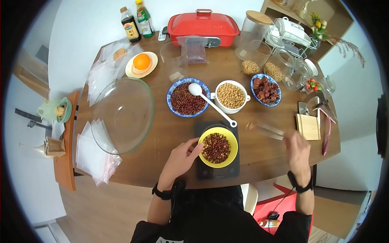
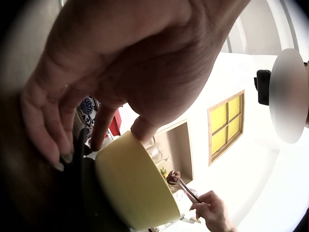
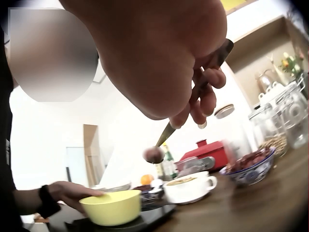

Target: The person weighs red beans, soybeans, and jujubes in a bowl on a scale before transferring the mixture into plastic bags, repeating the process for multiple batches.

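My left hand (image 1: 181, 159) holds the rim of a yellow bowl (image 1: 219, 163), its thumb at the edge. Inside the bowl lie dark red beans mixed with some paler ones, and the bowl stands on a black kitchen scale (image 1: 205, 173). In the right wrist view, my right hand (image 3: 193, 72) grips metal tongs (image 3: 165, 134) with a dark red, wrinkled dried piece (image 3: 154, 155) at their tip. The head view shows the tongs blurred, right of the scale and above the table. Similar dark red pieces (image 1: 265, 90) fill a blue-and-white bowl (image 1: 278, 98) at the back right.
Behind the scale stand a bowl of red beans (image 1: 184, 101) and a white two-handled bowl of soybeans (image 1: 230, 96); a white spoon (image 1: 219, 109) lies across them. A large glass bowl (image 1: 150, 117) and plastic bags (image 1: 91, 156) are left. A cutting board (image 1: 308, 126) lies right.
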Available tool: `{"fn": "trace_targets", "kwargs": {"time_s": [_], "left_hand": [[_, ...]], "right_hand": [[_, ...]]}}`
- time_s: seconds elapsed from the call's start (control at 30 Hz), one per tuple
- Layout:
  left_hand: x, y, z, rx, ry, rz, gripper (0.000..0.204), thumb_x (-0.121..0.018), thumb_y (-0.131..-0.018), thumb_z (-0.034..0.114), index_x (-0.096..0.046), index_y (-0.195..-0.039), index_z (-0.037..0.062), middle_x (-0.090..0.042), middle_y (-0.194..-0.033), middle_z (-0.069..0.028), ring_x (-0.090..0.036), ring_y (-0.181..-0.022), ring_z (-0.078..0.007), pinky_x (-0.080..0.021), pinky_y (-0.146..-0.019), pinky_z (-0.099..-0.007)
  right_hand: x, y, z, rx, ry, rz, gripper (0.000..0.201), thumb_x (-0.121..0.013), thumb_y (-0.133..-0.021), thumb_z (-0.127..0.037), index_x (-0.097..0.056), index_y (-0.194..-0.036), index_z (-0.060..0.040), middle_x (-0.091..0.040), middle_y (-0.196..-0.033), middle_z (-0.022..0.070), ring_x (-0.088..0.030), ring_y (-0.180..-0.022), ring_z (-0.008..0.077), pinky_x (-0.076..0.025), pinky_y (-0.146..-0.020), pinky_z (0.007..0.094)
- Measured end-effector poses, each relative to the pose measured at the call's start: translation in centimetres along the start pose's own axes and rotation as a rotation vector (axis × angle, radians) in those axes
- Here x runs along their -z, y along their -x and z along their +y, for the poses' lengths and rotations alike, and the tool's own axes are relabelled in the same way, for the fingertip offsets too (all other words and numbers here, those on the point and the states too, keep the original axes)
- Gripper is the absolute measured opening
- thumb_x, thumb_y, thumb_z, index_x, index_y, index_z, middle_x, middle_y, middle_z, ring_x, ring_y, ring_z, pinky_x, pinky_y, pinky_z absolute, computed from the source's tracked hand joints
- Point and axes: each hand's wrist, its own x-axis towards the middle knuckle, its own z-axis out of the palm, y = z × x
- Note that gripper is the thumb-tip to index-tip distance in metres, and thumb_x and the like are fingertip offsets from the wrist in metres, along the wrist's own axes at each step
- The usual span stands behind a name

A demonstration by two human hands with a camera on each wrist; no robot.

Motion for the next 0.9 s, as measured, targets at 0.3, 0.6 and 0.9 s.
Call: {"fn": "trace_targets", "kwargs": {"time_s": [0.3, 0.6, 0.9], "left_hand": [[0.0, 0.2, 0.3, 0.004, -0.033, 0.002, 0.049, -0.064, -0.104, 0.044, -0.066, -0.137, 0.0078, -0.07, -0.1, -0.0163, -0.069, -0.083, -0.0228, -0.056, -0.081, -0.0353], [-0.1, 0.2, 0.4, 0.008, 0.0, 0.007, 0.049, -0.063, -0.104, 0.044, -0.067, -0.137, 0.0073, -0.072, -0.103, -0.0166, -0.069, -0.084, -0.0218, -0.056, -0.081, -0.0348], [0.1, 0.2, 0.1, 0.011, -0.03, -0.003, 0.05, -0.063, -0.105, 0.044, -0.065, -0.138, 0.0067, -0.073, -0.105, -0.0138, -0.07, -0.087, -0.0195, -0.058, -0.08, -0.0339]], "right_hand": [[-0.8, -0.2, -5.8, 0.009, -0.102, -0.086, 0.017, -0.069, -0.087, -0.002, -0.058, -0.1, -0.0037, -0.065, -0.094, 0.0105, -0.063, -0.08, 0.0321, -0.054, -0.066, 0.045], [-1.8, -2.2, 6.0, -0.389, 0.201, 0.06, 0.019, -0.066, -0.098, -0.006, -0.05, -0.107, -0.0022, -0.067, -0.093, 0.0192, -0.066, -0.083, 0.0445, -0.051, -0.066, 0.0524], [-6.2, -4.6, 8.8, -0.455, 0.231, -0.13, 0.022, -0.065, -0.099, -0.013, -0.047, -0.105, -0.0021, -0.068, -0.096, 0.0217, -0.069, -0.085, 0.0466, -0.053, -0.067, 0.0557]]}}
